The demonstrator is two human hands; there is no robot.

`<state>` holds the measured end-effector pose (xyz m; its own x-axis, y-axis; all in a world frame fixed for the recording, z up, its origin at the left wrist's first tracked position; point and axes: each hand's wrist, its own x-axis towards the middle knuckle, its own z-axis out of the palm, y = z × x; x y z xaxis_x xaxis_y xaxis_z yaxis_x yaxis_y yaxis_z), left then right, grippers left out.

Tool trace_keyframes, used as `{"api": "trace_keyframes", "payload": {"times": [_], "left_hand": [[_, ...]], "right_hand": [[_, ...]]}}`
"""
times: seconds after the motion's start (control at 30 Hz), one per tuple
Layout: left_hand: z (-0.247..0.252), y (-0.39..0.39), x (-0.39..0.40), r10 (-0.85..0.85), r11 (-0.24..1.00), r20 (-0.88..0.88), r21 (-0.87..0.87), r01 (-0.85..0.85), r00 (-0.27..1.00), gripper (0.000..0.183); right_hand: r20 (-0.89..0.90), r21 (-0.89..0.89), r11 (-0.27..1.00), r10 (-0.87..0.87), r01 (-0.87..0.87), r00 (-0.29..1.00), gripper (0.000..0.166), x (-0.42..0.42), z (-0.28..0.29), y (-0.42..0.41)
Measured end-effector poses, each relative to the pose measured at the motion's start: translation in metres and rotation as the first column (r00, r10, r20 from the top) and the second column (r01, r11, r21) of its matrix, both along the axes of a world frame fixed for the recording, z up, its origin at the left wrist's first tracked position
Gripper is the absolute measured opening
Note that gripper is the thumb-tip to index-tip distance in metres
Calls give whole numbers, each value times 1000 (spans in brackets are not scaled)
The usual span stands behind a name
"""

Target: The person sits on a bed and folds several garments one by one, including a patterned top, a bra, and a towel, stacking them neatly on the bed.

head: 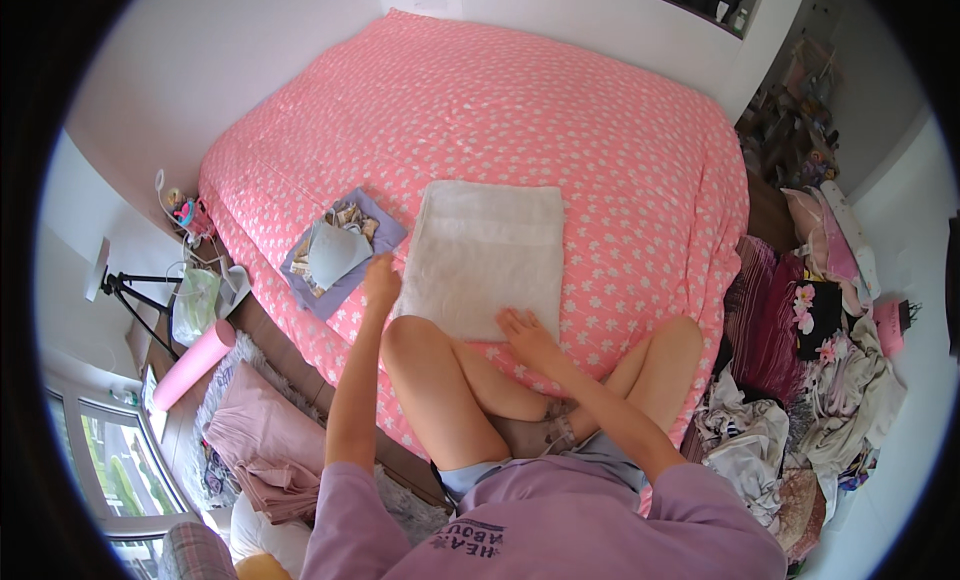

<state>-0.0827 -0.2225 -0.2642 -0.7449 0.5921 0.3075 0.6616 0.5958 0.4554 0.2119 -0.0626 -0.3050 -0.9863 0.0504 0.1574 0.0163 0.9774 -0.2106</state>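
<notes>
In front of me on the bed lies a folded off-white cloth [487, 257], a flat rectangle with a visible fold line across its upper part. My right hand [529, 336] rests palm down on its near right corner, fingers spread. My left hand [382, 280] has curled fingers and is between the cloth's left edge and a lilac fabric piece [382, 227]. Whether it grips anything is hidden. On the lilac fabric sit a pale blue cup-shaped cloth item [337, 254] and several small beige patterned pieces [358, 221].
A pink duvet [480, 107] with white flower print covers the bed. Piled clothes [750, 430] lie along the right side. To the left are a pink foam roller [193, 366], a black tripod [139, 287], a plastic bag [196, 306] and a pink pillow [262, 422].
</notes>
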Motion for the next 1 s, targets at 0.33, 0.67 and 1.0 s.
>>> {"api": "trace_keyframes", "payload": {"times": [0.33,0.67,1.0], "left_hand": [[-28,77,195,-429,678,-61,-681,277,901,63],[-74,76,179,-404,809,-422,-580,101,812,34],[-18,97,206,-424,903,-472,-287,320,773,35]], "right_hand": [[-129,-197,930,-338,310,932,64,19,16,14],[472,-867,-188,-607,461,639,27,18,-26,37],[260,-963,-181,-805,198,532,20,69,61,145]]}}
